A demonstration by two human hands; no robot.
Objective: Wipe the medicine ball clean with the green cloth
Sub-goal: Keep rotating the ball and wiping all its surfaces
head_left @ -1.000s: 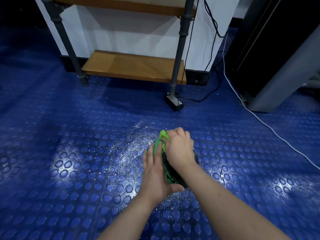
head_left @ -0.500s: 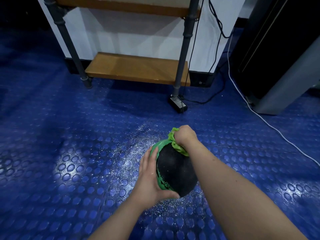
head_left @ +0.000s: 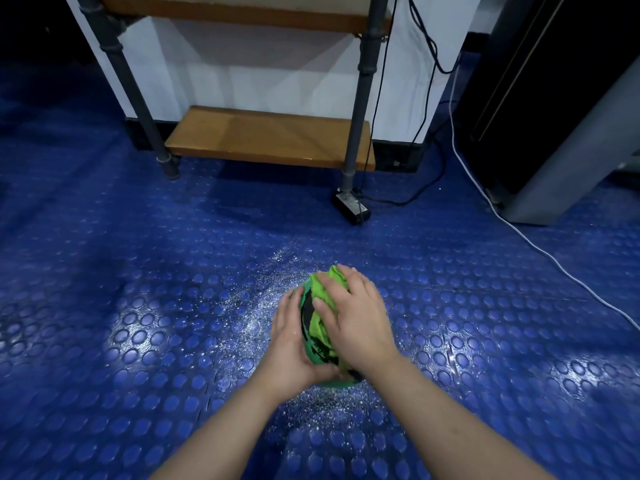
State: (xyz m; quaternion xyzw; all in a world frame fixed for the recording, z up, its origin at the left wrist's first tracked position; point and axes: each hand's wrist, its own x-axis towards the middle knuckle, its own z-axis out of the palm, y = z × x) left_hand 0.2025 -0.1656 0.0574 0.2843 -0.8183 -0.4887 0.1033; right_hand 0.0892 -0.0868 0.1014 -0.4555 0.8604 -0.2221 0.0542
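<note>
Fingers [head_left: 334, 289] of our right hand [head_left: 356, 323] lie spread, pressing the green cloth [head_left: 320, 329] onto the ball [head_left: 307, 318], which our left hand [head_left: 294, 344] cups, thumb curled beneath, low over the floor [head_left: 138, 323]. Wiping seems midway; next we should turn the ball to fresh patches.

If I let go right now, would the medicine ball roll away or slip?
Likely rolls: the medicine ball is round, steadied by the left hand. The studded floor may slow it. Speckles around it look wet, so possibly slippery.
</note>
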